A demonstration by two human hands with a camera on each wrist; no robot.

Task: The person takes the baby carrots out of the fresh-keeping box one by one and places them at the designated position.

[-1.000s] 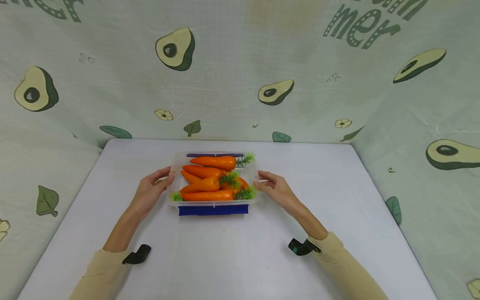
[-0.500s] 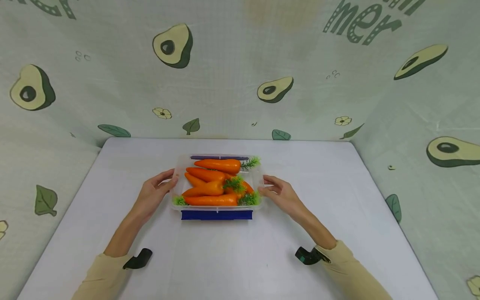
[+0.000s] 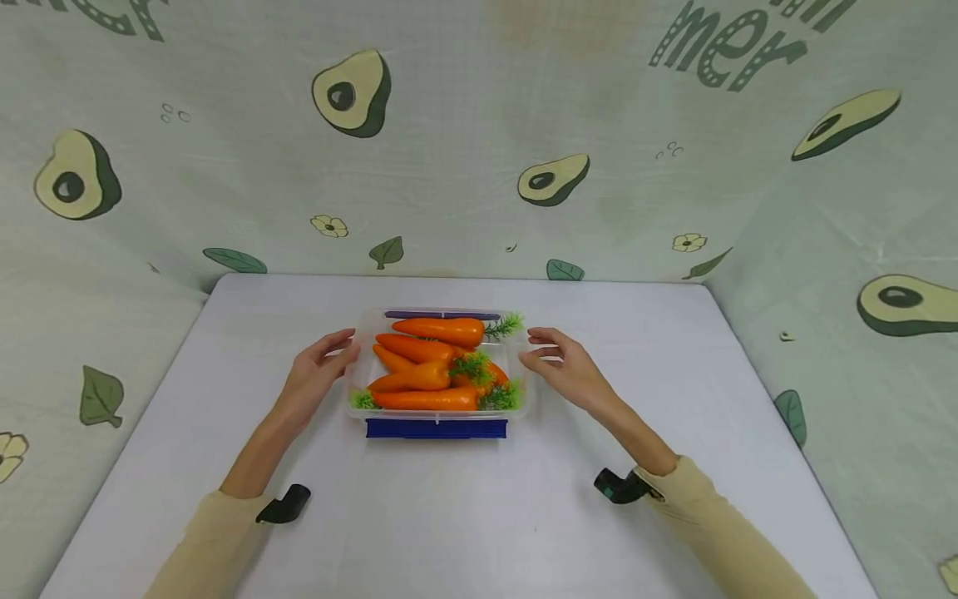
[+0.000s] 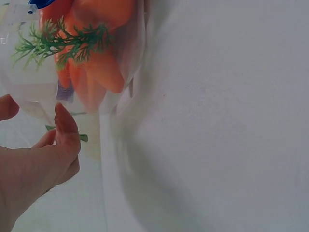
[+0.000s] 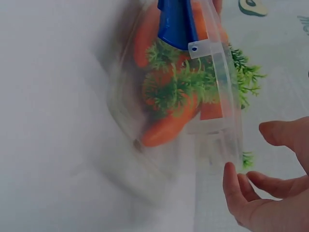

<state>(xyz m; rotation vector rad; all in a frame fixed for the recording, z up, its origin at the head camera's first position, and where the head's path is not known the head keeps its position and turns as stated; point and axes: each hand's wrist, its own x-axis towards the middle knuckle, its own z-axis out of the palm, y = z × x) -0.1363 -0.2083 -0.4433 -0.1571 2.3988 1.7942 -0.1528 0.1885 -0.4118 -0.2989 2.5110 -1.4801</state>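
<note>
A clear plastic food container (image 3: 437,414) with blue latches (image 3: 437,428) stands on the white table, full of orange carrots (image 3: 427,400) with leafy green tops. My left hand (image 3: 318,372) is at its left side, thumb and fingers spread apart around the rim. In the left wrist view the left fingertips (image 4: 65,118) are right at the container's corner. On the opposite side my right hand (image 3: 566,368) has its fingers loosely bent and parted. The right wrist view shows the right thumb (image 5: 275,133) away from the clear wall, with a fingertip close to the rim.
The white table (image 3: 449,516) reaches back to a cloth backdrop (image 3: 464,100) printed with avocados and leaves. Similar cloth hangs at both sides. A black wrist camera (image 3: 284,504) sits at the left sleeve, another black camera (image 3: 619,486) at the right.
The container first shifted slightly right and nearer with both hands gripping its sides, then stopped. Both hands have loosened; the right one has risen a little away from the rim.
</note>
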